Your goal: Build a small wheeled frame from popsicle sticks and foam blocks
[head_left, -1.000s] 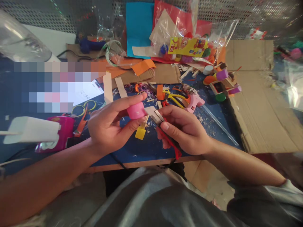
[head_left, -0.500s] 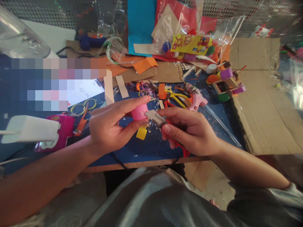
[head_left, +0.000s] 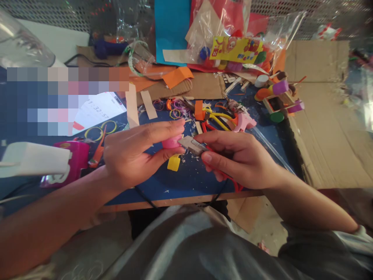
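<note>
My left hand (head_left: 131, 153) pinches a small pink cap (head_left: 171, 141) between thumb and fingers, just above the blue worktop (head_left: 189, 179). My right hand (head_left: 236, 157) grips a red-handled utility knife (head_left: 196, 146); its metal blade end touches the right side of the pink cap. A yellow cap (head_left: 174, 162) lies on the worktop right under the pink one, among shavings.
A pink glue gun (head_left: 243, 121), yellow-handled scissors (head_left: 217, 118), rubber bands (head_left: 100, 130) and cardboard strips (head_left: 132, 107) lie behind my hands. A small cardboard cart with coloured caps (head_left: 276, 103) stands at back right beside a cardboard sheet (head_left: 323, 128). A pink box (head_left: 72, 159) is left.
The knife's blade end has closed in on the pink cap and now touches it. Both hands have shifted slightly away from me over the worktop.
</note>
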Demonstrator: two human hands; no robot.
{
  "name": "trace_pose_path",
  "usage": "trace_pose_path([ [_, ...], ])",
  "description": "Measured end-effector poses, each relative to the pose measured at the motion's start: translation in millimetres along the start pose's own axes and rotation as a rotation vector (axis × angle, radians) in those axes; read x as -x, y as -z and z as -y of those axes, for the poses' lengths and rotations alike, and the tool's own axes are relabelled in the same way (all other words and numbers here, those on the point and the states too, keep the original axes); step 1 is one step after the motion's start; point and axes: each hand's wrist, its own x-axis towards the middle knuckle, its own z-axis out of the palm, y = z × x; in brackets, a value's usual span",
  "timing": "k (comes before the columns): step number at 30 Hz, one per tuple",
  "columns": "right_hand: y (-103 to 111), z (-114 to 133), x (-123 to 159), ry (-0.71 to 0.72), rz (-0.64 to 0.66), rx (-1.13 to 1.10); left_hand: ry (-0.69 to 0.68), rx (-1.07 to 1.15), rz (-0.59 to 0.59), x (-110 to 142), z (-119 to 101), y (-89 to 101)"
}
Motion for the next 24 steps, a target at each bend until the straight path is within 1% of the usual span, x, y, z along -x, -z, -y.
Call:
trace_pose_path([
  [6,2,0,-2,-0.001,0.014,0.002,-0.042,-0.011,0.033,-6,1,4.4],
  [12,1,1,-1,-0.006,0.017,-0.011,0.025,-0.027,0.071,-1,-1,5.6],
  [18,0,-1,-4,0.002,0.028,-0.074,0.023,-0.016,0.020,5,3,0.0],
  [24,1,-4,-4,0.000,0.056,-0.107,0.052,0.019,0.048,4,3,2.3],
])
